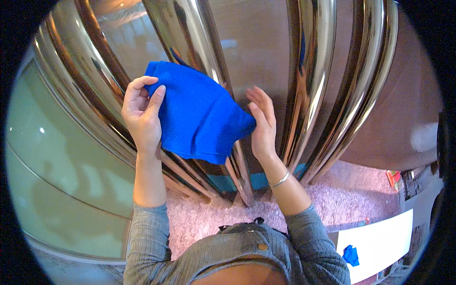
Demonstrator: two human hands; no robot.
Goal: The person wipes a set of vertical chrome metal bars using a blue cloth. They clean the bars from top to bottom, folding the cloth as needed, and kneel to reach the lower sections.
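Observation:
A bright blue cloth (194,112) hangs spread between my hands, in front of shiny gold-toned metal tubes (203,46). My left hand (142,103) pinches its upper left corner between thumb and fingers. At the cloth's right tip is my right hand (263,123), fingers slightly bent and apart; it does not visibly grip the cloth. A silvery bracelet (279,178) circles the right wrist.
Brown glossy panels (256,42) stand behind the tubes. A greenish glass-like panel (71,171) is on the left. Below lies a pink shaggy rug (356,199). At lower right, a white surface (384,242) bears a crumpled blue piece (351,255).

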